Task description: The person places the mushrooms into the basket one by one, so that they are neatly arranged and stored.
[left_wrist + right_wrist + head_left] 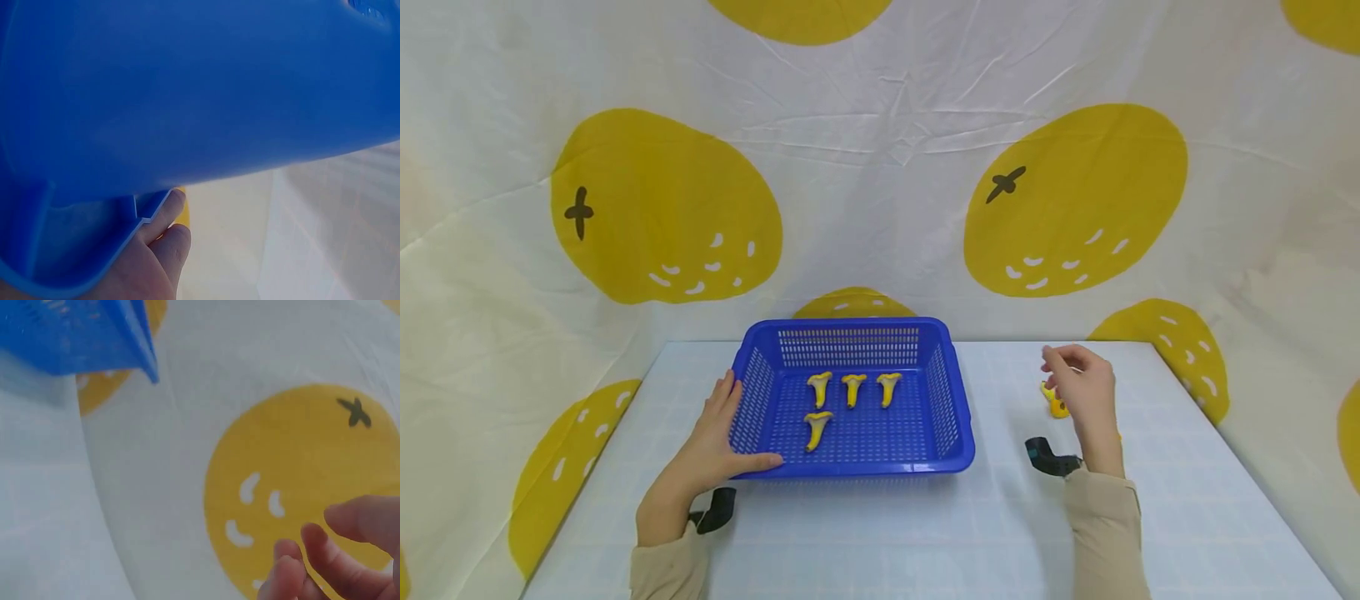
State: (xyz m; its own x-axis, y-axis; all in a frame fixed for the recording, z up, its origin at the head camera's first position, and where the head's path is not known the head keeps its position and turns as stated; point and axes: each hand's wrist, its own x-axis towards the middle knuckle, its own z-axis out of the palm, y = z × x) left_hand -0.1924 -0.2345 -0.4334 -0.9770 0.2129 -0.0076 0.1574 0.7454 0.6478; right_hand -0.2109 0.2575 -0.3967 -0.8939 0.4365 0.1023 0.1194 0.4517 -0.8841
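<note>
A blue plastic basket point(958, 400) stands on the table, with several yellow chanterelle-shaped mushrooms point(817, 429) inside. Three of these form a row, and one lies in front of the row's left end. At the basket's front left corner, my left hand point(703, 442) touches the rim with its fingers along the left side and its thumb on the front edge. My right hand point(1086, 396) is raised to the right of the basket, fingers loosely bent, holding nothing; the right wrist view shows a gap between thumb and fingers. Small yellow-orange objects point(1058, 407) appear beside it, partly hidden by the hand.
The table point(880, 542) has a pale, faintly checked cover. Behind it hangs a white cloth point(880, 208) printed with large yellow fruits. A black wrist-camera mount point(1048, 458) sticks out from the right wrist, another point(718, 510) from the left.
</note>
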